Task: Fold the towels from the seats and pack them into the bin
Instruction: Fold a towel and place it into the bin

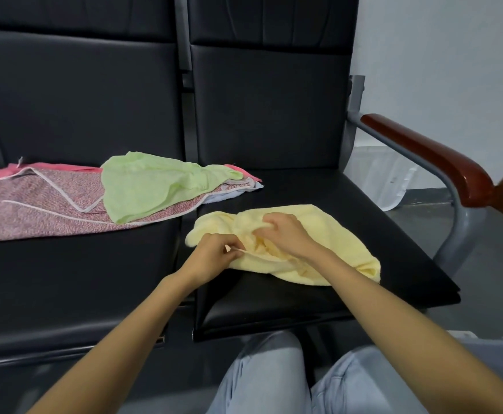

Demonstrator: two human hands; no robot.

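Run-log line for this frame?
left hand: pinches yellow towel edge | right hand: grips it | green towel: unfolded on patterned cloth

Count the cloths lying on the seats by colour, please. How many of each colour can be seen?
Yellow towel: 1
Green towel: 1
Red-speckled cloth: 1
Plain pink cloth: 1
Pale blue cloth: 1, mostly hidden under the pile
Total: 5 visible
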